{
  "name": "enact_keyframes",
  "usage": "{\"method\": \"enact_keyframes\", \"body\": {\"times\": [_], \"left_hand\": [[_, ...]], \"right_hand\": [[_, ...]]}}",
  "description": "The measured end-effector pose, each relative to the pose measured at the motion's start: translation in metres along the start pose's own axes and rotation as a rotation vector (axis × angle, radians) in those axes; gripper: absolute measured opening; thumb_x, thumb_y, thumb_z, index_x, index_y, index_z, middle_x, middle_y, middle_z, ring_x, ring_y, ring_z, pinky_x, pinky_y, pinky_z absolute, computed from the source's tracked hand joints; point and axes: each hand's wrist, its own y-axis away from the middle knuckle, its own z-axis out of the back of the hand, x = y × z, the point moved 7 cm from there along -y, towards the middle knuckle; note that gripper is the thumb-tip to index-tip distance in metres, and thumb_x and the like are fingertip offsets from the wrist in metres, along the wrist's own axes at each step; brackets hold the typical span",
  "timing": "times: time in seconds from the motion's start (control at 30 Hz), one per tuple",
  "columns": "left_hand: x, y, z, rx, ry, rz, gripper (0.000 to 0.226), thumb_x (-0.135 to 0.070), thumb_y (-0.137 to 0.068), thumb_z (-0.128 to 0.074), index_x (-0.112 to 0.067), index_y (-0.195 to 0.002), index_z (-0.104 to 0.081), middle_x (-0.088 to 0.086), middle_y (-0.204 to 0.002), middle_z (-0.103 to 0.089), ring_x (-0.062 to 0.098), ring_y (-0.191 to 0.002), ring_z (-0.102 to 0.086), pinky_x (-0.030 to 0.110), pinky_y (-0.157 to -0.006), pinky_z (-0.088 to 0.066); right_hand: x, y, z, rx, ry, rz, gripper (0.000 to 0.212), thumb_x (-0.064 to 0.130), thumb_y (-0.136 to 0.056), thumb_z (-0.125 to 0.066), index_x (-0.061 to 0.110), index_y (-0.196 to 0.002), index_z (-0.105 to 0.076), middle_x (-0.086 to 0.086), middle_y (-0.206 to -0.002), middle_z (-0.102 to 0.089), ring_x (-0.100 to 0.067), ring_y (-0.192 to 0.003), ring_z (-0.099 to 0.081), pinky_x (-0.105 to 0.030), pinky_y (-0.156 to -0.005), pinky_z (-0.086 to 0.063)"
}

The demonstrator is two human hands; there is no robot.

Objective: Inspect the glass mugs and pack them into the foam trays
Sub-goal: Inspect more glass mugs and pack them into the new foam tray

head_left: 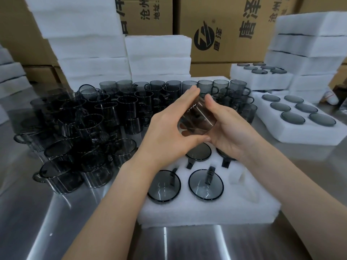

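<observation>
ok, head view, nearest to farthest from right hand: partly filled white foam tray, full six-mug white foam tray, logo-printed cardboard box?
1. partly filled white foam tray, just below the right hand
2. full six-mug white foam tray, table right
3. logo-printed cardboard box, far behind

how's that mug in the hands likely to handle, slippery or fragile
Probably fragile: the mug looks like thin smoked glass. Likely slippery too, since its wall is smooth and glossy; the left hand and right hand both grip it. Being cylindrical, it might roll if laid on its side.
</observation>
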Motion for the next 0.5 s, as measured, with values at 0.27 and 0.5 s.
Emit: {"method": "enact_keyframes", "body": {"times": [0.27, 0.5], "left_hand": [[-0.012, 0.004, -0.013, 0.144, 0.016, -0.178, 0.096, -0.008, -0.068, -0.084, -0.027, -0.146, -0.033, -0.012, -0.155, -0.032, 0.009, -0.149, -0.017, 0.035, -0.122, -0.022], [-0.010, 0.003, -0.013, 0.134, 0.085, -0.167, 0.095, -0.013, -0.070, -0.084, -0.031, -0.146, -0.030, -0.008, -0.156, -0.035, 0.007, -0.147, -0.024, 0.036, -0.121, -0.025]], "right_hand": [[0.000, -0.003, 0.013, -0.070, -0.045, -0.041, 0.025, 0.021, -0.090, -0.060, 0.016, -0.113, -0.070, -0.017, -0.110, -0.069, -0.033, -0.094, -0.067, -0.058, -0.081, -0.055], [-0.007, -0.003, 0.008, -0.044, -0.122, -0.144, 0.029, 0.034, -0.097, -0.053, 0.013, -0.110, -0.068, -0.013, -0.106, -0.070, -0.027, -0.095, -0.069, -0.043, -0.073, -0.059]]}}
